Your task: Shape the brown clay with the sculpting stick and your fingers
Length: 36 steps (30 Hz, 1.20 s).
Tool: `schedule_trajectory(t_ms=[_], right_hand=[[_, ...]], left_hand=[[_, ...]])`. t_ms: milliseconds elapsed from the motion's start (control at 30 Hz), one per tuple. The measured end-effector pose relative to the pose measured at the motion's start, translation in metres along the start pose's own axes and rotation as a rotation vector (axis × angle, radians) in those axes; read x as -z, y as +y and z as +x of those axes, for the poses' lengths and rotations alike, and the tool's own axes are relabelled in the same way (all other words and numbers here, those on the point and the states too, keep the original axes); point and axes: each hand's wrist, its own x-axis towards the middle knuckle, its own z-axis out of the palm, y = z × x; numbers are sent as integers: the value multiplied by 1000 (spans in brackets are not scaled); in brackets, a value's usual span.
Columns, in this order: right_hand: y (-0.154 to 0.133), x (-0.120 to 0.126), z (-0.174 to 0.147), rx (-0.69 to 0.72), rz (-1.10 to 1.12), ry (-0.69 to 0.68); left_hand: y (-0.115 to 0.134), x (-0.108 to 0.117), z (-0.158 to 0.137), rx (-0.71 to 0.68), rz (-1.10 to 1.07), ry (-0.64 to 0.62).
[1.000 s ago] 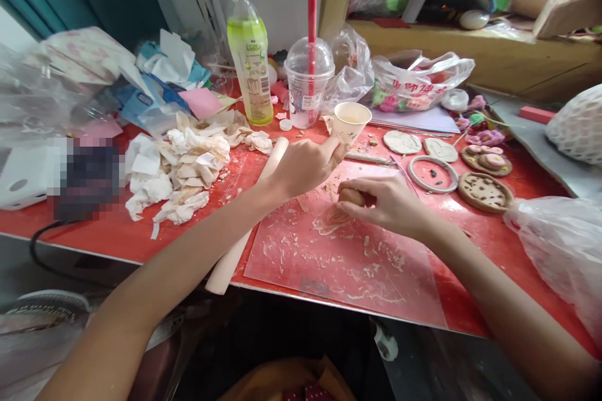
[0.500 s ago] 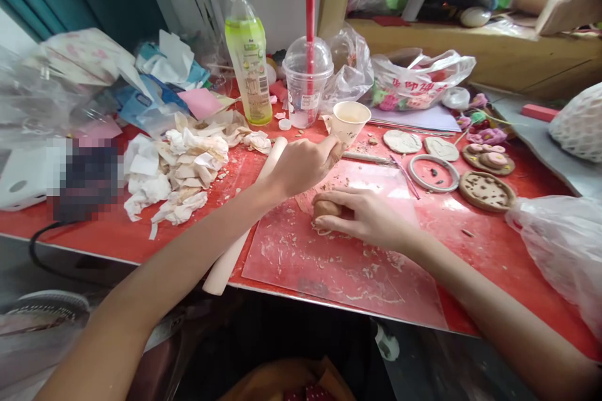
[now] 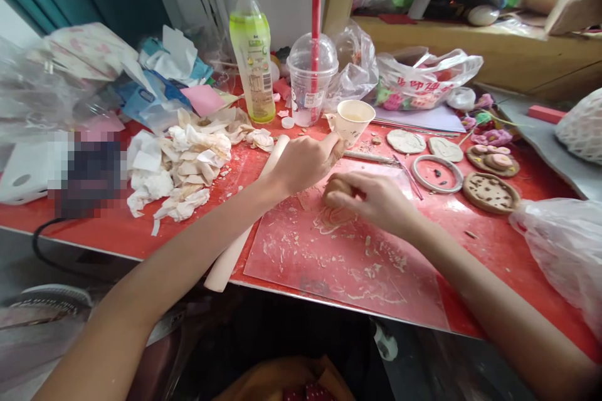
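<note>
My left hand (image 3: 305, 165) is closed around the lower side of a white paper cup (image 3: 356, 114), which stands upright with cloudy liquid inside. A brown rounded lump (image 3: 335, 194), partly covered by fingers, is in my right hand (image 3: 371, 197); whether it is clay or a sponge I cannot make out. It is held over a clear plastic mat (image 3: 301, 257) strewn with pale clay scraps. Just below the lump, a swirled pale smear (image 3: 332, 220) marks the mat. A pale rolling pin (image 3: 230, 257) lies under my left forearm, along the mat's left edge.
Crumpled tissues (image 3: 188, 163) are heaped on the left. Behind stand a bottle of green drink (image 3: 251, 62) and a domed plastic cup (image 3: 305, 84) with a red straw. On the right lie a grey ring (image 3: 416, 169), pale clay discs (image 3: 406, 141), a spotted clay disc (image 3: 491, 193) and a plastic bag (image 3: 564, 244).
My right hand has moved up and away from me with the brown lump, uncovering the smear on the mat. My left hand stays at the paper cup.
</note>
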Motion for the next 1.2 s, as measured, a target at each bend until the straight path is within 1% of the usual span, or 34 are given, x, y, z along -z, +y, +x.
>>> schedule_trajectory(t_ms=[33,67,100,167,200,267,333,400,467,500,533,567,633,667,700,733,767,833,900,1000,1033,1067,1133,1200], right_hand=[[5,5,0,-46,-54,39],[10,10,-1,-92,-99,47],[13,16,-2,-99,-98,10],[13,21,-4,-28,-14,-138],[10,19,-5,14,27,-186],[1,8,-4,99,81,-214],[-4,-5,-2,146,71,-152],[1,-10,0,137,-23,-1],[12,-3,0,43,-160,126],[17,4,-1,-30,-200,125],[21,11,-2,-74,-199,89],[23,17,-4,-86,-179,46],[19,23,-6,-7,-72,-113],[14,21,-7,46,-17,-176],[9,17,-7,94,28,-208],[4,11,-7,132,49,-204],[1,4,-6,159,46,-162],[-2,-7,-3,156,-40,-33],[2,-8,-1,71,-150,59],[9,5,-2,-151,-277,106],[10,11,-3,-190,-276,94],[9,15,-4,-192,-245,56],[4,19,-6,-102,-105,-92],[-3,14,-7,13,31,-215]], left_hand=[[0,0,0,1,-1,-2],[0,0,0,-2,-3,-5],[0,1,0,-7,-3,-4],[1,1,0,-16,3,5],[1,1,0,-17,9,10],[2,1,0,-14,14,14],[1,1,0,-6,3,9],[0,1,0,7,-12,-1],[0,1,0,17,-23,-8],[0,1,1,19,-26,-7],[0,1,1,18,-28,-5],[0,1,0,15,-30,-2],[0,1,0,10,-33,2],[0,0,0,8,-34,2],[0,0,0,7,-32,3],[0,0,0,7,-29,4],[0,0,0,7,-24,5],[0,0,1,7,-15,4],[0,0,1,12,-8,-3],[-1,0,1,13,7,-8],[-1,0,0,10,9,-6],[-1,0,0,6,9,-3],[-1,-1,0,2,3,0],[0,-1,0,-1,-5,-2]])
